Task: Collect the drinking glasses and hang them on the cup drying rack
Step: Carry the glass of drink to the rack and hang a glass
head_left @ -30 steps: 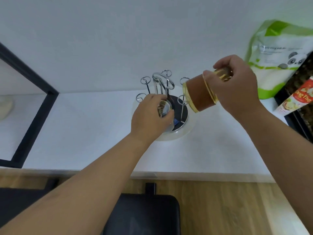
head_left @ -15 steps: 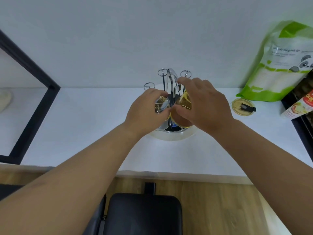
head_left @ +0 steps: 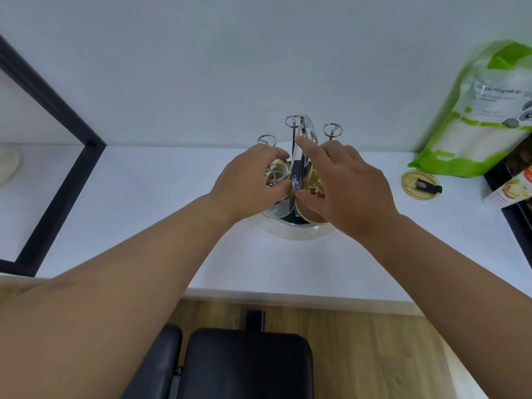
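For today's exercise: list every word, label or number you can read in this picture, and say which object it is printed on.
Green and white pouch: lines of grey print beside a panda drawing, too blurred to read.
Red and white carton at the right edge: coloured lettering, cut off and blurred, not readable.
Round lid, glasses and rack: no text visible.

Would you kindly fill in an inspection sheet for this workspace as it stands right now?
Surface: white counter, against a white wall.
Job's things: cup drying rack with a clear glass and an amber glass on it.
Clutter: green pouch, round lid, carton.
Hands: left hand grips the clear glass; right hand open over the amber glass.
Cables: nothing seen.
Surroundings: black frame, black chair, wooden floor.
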`<state>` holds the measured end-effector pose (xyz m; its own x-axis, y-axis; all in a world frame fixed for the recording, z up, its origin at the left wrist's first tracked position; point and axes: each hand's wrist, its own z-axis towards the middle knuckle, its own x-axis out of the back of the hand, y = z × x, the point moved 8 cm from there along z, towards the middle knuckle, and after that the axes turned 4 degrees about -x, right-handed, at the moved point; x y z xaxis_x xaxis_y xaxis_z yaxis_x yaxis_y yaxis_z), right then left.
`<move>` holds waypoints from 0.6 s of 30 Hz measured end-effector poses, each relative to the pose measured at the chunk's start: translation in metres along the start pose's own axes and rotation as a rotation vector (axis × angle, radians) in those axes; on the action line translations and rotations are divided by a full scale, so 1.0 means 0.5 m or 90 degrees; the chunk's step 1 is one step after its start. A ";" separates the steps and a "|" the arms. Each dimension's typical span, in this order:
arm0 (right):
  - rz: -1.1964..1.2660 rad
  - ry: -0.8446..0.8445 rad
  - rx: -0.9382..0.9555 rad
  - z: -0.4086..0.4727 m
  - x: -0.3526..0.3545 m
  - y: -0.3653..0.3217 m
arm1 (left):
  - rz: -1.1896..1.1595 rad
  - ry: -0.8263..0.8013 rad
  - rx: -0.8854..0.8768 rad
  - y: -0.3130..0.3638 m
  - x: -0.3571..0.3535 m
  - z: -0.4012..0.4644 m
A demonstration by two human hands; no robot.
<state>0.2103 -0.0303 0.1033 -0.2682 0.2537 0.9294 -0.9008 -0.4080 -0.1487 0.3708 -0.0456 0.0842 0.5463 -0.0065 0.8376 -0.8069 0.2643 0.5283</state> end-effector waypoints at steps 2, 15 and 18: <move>0.006 -0.005 -0.010 -0.007 -0.013 -0.003 | -0.004 0.003 0.001 0.000 0.001 -0.001; 0.028 -0.019 -0.043 -0.018 -0.052 0.007 | -0.024 -0.002 0.004 0.008 0.002 -0.008; 0.029 -0.027 -0.052 -0.018 -0.055 0.002 | -0.014 -0.006 0.006 0.010 0.006 -0.010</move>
<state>0.2137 -0.0300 0.0745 -0.2968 0.1983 0.9341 -0.9130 -0.3457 -0.2167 0.3691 -0.0396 0.0886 0.5617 -0.0220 0.8271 -0.7969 0.2544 0.5480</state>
